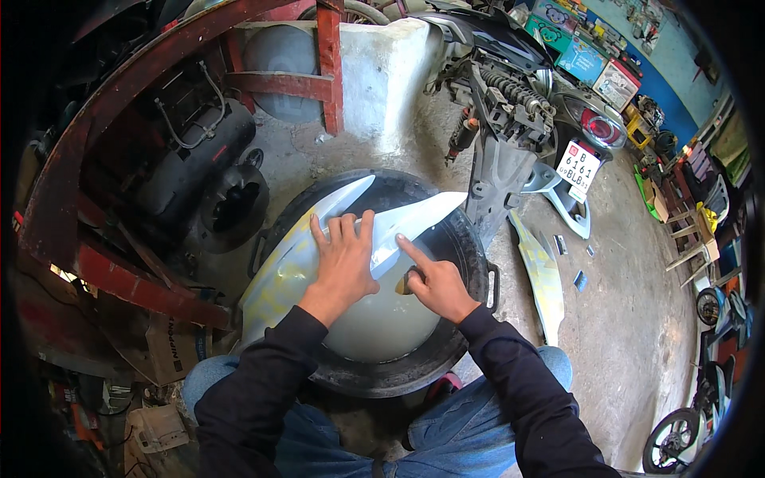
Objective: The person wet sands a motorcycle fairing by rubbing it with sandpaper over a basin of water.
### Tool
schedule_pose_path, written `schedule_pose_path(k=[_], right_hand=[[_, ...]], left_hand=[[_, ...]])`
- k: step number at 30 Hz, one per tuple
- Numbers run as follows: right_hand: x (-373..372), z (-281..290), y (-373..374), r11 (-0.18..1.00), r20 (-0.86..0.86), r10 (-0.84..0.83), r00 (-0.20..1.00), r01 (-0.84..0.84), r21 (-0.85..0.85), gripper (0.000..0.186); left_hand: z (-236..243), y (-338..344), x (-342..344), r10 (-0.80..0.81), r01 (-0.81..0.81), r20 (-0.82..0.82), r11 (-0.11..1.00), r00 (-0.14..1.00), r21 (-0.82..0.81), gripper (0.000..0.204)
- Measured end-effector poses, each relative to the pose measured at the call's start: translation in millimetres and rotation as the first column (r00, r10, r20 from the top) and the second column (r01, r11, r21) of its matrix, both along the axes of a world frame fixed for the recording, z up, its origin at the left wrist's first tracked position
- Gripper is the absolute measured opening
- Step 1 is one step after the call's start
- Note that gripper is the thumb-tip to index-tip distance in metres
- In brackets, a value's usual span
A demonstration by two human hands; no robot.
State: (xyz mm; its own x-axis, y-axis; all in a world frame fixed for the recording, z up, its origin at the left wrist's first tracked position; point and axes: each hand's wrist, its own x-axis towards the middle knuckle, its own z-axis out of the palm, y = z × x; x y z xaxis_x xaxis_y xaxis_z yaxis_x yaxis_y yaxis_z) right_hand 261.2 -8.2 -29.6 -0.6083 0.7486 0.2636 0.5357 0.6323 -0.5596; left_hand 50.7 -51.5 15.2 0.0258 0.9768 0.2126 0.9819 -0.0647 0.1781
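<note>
Two bare hands on one pale body panel (319, 263), centre of the frame. Head view only.

Panel: white-grey fairing piece with yellowish sanded patches at its lower left, two pointed tips aimed toward upper right. It lies across a round black basin (470, 247) filled with cloudy water, set on the concrete floor (629, 334).

Left hand (344, 267): flat on the panel, palm down, fingers (348, 229) spread wide and pointing up-frame, pressing rather than gripping. Right hand (437, 285): index finger stretched out, tip touching the panel's edge beside the notch between the two tips; remaining fingers curled in narrow. Something small and dark may sit under the curled fingers; cannot tell what.

Hidden or unclear: panel's lower end runs under the left forearm and dark sleeve; how much of it sits in the water is hard to judge. Basin's near rim is cut by both arms and by the knees in blue jeans at the lower edge. Frame rim is black from the lens.

Around: scooter rear end (518, 95) with exposed spring and tail light, upper right, just beyond the basin. Second pale panel (542, 279) lies on the floor right of the basin, with small scraps near it. Dark tank and motor unit (207, 175) inside a rusty red frame (327, 64), upper left. Cardboard and clutter at lower left; wheels and chairs along the right rim.
</note>
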Motion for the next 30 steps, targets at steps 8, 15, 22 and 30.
schedule_pose_path(k=[8, 15, 22, 30], right_hand=[[3, 4, 17, 0.985, 0.062, -0.151, 0.987, 0.145, 0.09, 0.084], [2, 0, 18, 0.99, 0.095, -0.109, 0.99, 0.1, 0.096, 0.088], [-1, 4, 15, 0.988, 0.066, -0.147, 0.987, 0.144, 0.057, 0.087], [1, 3, 10, 0.996, 0.026, -0.015, 1.0, 0.013, 0.09, 0.081]], left_hand=[[-3, -2, 2, 0.031, -0.032, 0.025, 0.997, 0.999, 0.068, 0.11], [-5, -2, 0, 0.027, -0.03, 0.033, 0.997, 0.999, 0.073, 0.112], [0, -3, 0, 0.03, -0.032, 0.038, 0.998, 0.999, 0.057, 0.112], [-3, -5, -2, 0.038, -0.039, 0.025, 0.998, 0.999, 0.048, 0.115]])
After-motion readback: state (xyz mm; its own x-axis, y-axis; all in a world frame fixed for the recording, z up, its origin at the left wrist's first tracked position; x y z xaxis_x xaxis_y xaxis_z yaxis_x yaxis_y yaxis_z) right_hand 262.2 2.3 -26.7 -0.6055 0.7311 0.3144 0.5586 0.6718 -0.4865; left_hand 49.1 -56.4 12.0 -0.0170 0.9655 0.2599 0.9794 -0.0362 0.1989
